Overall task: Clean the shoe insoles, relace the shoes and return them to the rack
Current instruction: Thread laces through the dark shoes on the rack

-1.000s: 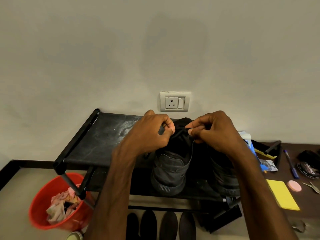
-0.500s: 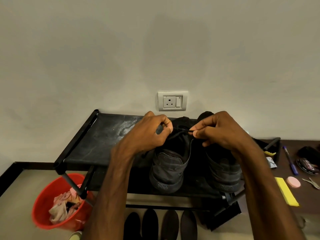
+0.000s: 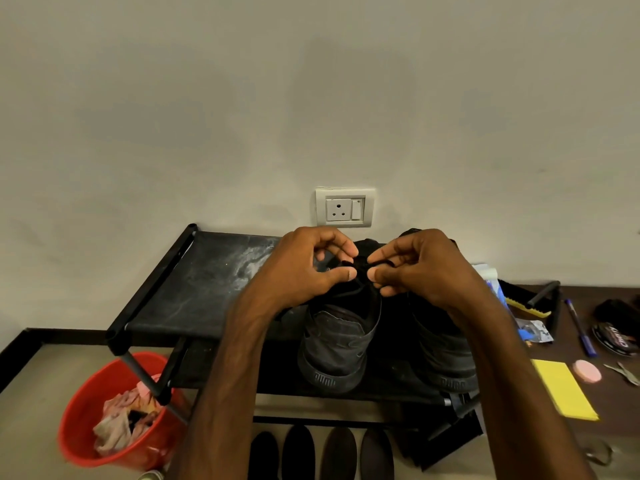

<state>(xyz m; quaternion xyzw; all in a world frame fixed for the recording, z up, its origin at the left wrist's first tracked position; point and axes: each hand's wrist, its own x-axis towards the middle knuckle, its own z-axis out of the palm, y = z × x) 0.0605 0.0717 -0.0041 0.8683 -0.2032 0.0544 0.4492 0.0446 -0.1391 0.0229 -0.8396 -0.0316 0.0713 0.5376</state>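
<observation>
Left hand (image 3: pixel 304 270): thumb and forefinger curled in, narrow gap, pinching the black lace (image 3: pixel 356 264); other fingers bent behind.
Right hand (image 3: pixel 420 268): thumb and forefinger likewise closed on the lace, tips nearly meeting the left hand's at frame centre.
Lace: short dark run between the two pinches, over the mouth of the centre shoe (image 3: pixel 341 341); its path below is too dark to tell.
Centre shoe: black, upright on the rack (image 3: pixel 194 289), heel toward the camera; which tier, cannot tell.
Second shoe (image 3: pixel 446 351): just right of it, heel also facing the camera, partly behind the right forearm.
Rack: black, against the wall, centre-left of frame.
Insoles (image 3: pixel 339 452): four, side by side on the floor, bottom centre.
Bucket (image 3: pixel 79 420): red, lower left, holding crumpled cloths (image 3: pixel 114 427).
Right edge: yellow pad (image 3: pixel 562 393), pink disc (image 3: pixel 586 372), pen (image 3: pixel 581 329) and brush (image 3: pixel 528 301) on a dark surface.
</observation>
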